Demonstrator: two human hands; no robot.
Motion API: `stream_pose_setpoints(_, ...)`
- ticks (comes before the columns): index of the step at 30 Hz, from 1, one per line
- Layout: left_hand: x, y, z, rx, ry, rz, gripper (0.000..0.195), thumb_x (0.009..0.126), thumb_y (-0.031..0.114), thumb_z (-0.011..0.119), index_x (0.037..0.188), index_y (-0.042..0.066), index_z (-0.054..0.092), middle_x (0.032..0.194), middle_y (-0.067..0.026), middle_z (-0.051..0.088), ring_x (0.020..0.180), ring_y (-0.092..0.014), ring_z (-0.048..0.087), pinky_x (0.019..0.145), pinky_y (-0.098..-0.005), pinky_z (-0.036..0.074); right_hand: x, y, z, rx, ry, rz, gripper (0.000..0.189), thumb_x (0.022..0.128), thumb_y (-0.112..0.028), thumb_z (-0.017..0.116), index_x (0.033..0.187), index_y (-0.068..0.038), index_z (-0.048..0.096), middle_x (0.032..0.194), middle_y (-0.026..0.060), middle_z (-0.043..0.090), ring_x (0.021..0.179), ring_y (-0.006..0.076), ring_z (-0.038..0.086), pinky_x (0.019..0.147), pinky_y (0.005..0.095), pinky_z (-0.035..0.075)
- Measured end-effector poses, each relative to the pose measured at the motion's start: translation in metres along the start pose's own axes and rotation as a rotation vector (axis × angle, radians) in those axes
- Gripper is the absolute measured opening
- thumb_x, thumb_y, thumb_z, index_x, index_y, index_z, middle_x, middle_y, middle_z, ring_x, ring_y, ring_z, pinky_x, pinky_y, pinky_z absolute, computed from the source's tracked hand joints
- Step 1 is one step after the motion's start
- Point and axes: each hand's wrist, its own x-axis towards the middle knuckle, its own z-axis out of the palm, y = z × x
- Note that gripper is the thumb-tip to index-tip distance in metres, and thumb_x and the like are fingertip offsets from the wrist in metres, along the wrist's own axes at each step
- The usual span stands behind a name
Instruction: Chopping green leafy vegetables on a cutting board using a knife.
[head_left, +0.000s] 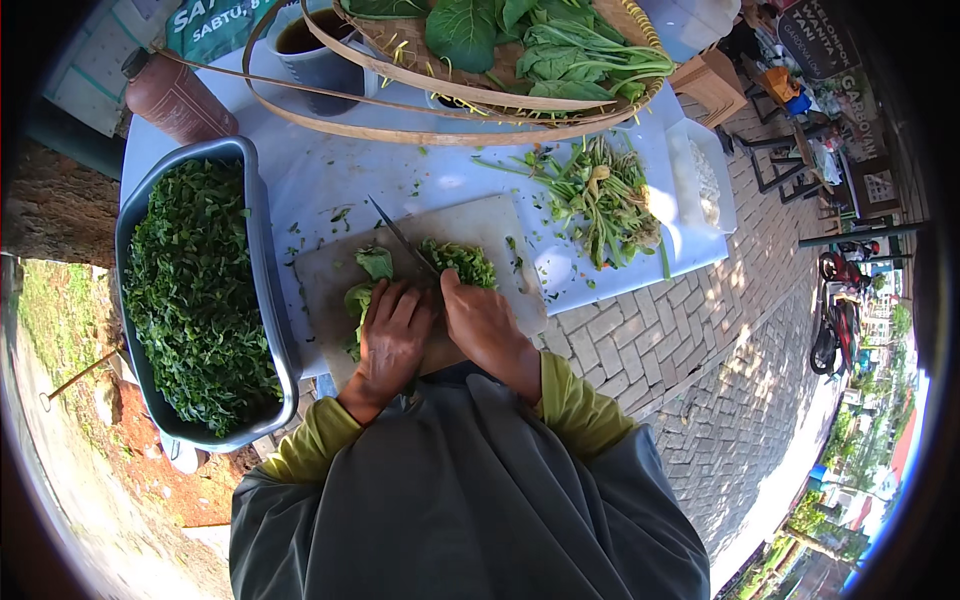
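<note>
On a worn cutting board (480, 217) near the table's front edge, my right hand (484, 322) grips a kitchen knife (396, 229), whose blade points away and to the left. My left hand (395, 330) presses down on leafy greens (375, 262), its fingers close beside the blade; the part under the palm is hidden. Chopped greens (465, 262) lie to the right of the blade, just beyond my right hand. At the left, a grey plastic tub (259, 225) is heaped with shredded green leaves (195, 300).
A woven bamboo basket (457, 139) with leafy greens spans the back, near a jug of dark liquid (322, 75) and a brown bottle (180, 97). Stalks and trimmings (607, 202) lie right of the board, before a translucent container (701, 176) at the table's edge.
</note>
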Motion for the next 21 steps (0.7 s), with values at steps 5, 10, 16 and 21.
stream_pose_setpoints(5, 0.001, 0.006, 0.0, -0.054, 0.057, -0.082, 0.024, 0.074, 0.009, 0.068, 0.096, 0.001, 0.064, 0.102, -0.0107, 0.058, 0.095, -0.029, 0.057, 0.085, -0.0418, 0.048, -0.026, -0.01, -0.029, -0.1, -0.065, 0.029, 0.016, 0.08, -0.002, 0.054, 0.094, -0.002, 0.045, 0.064, 0.0128, 0.059, 0.056, 0.0286, 0.064, 0.049, 0.0375, 0.051)
stream_pose_setpoints(10, -0.002, 0.003, 0.002, -0.068, 0.026, -0.08, 0.028, 0.07, 0.007, 0.065, 0.098, 0.001, 0.063, 0.1, -0.0108, 0.057, 0.092, -0.028, 0.056, 0.082, -0.0396, 0.049, -0.048, -0.01, -0.015, -0.112, -0.13, 0.098, 0.02, 0.081, -0.006, 0.058, 0.096, -0.001, 0.046, 0.064, 0.0149, 0.059, 0.057, 0.0329, 0.062, 0.05, 0.0446, 0.049)
stream_pose_setpoints(16, -0.008, -0.002, 0.008, -0.203, 0.012, -0.108, 0.028, 0.069, 0.003, 0.065, 0.097, -0.001, 0.064, 0.105, -0.0118, 0.055, 0.095, -0.03, 0.055, 0.079, -0.038, 0.05, -0.005, -0.005, 0.005, 0.036, -0.089, 0.069, 0.014, 0.083, -0.006, 0.054, 0.093, -0.001, 0.045, 0.064, 0.0171, 0.061, 0.058, 0.0343, 0.064, 0.049, 0.0433, 0.051)
stream_pose_setpoints(21, 0.004, 0.006, -0.003, -0.157, 0.186, -0.174, 0.025, 0.07, 0.002, 0.069, 0.095, -0.001, 0.066, 0.116, -0.0154, 0.053, 0.105, -0.032, 0.054, 0.083, -0.037, 0.05, -0.003, 0.001, -0.002, 0.13, -0.095, 0.07, 0.023, 0.085, -0.012, 0.057, 0.099, 0.0, 0.044, 0.065, 0.0193, 0.061, 0.063, 0.0398, 0.063, 0.055, 0.05, 0.05)
